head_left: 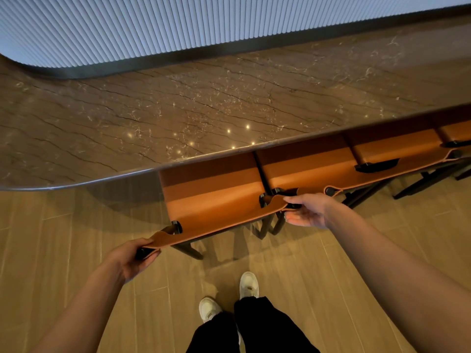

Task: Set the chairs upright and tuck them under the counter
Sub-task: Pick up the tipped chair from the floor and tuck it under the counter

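An orange leather chair [211, 197] with a black frame stands upright in front of me, its seat partly under the brown marble counter [178, 110]. My left hand [132, 257] grips the left top corner of its backrest. My right hand [307, 210] holds the right top corner, fingers curled around the black frame. To the right, a second orange chair [305, 161] and a third orange chair [395, 146] stand upright in a row, seats under the counter edge. A further one shows at the far right edge.
The counter's rounded end curves away at the left. A ribbed pale wall [178, 24] runs behind the counter. Wooden plank floor [76, 250] lies under me, with my white shoes [248, 285] and black trousers below the chair.
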Tool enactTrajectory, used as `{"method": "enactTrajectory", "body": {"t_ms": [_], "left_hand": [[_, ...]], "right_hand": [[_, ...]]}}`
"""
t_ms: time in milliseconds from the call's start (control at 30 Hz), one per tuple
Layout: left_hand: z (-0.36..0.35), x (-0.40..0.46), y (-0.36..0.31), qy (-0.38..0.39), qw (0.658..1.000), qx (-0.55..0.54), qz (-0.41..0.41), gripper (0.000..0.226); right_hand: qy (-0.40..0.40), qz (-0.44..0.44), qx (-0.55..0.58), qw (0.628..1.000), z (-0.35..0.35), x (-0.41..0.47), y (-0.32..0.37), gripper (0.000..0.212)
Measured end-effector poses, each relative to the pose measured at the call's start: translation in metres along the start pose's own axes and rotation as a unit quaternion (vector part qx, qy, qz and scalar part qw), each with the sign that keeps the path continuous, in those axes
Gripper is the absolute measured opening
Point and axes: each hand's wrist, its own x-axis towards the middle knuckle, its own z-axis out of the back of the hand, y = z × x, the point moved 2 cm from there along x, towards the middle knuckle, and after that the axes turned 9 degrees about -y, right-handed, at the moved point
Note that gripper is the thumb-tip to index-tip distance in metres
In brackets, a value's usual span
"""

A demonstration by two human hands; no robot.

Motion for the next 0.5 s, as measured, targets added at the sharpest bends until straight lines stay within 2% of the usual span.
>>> {"method": "enactTrajectory", "body": {"t_ms": [100,233,500], "left_hand": [[-0.002,-0.004,0.003,-0.008,1.000,-0.002,-0.015,0.006],[-0.005,-0.007,0.004,-0.017,1.000,-0.011,-0.020,0.011],[-0.016,-0.018,0.020,-0.013,1.000,-0.014,-0.013,0.013]], "right_hand": [[-0.049,0.021,0.031,0.998,-0.009,-0.003,-0.007,0.031],[-0.151,0.057,0.086,0.983,-0.019,0.005,-0.011,0.024],[-0.190,0.052,0.091,0.976,-0.006,0.011,-0.009,0.020]]}}
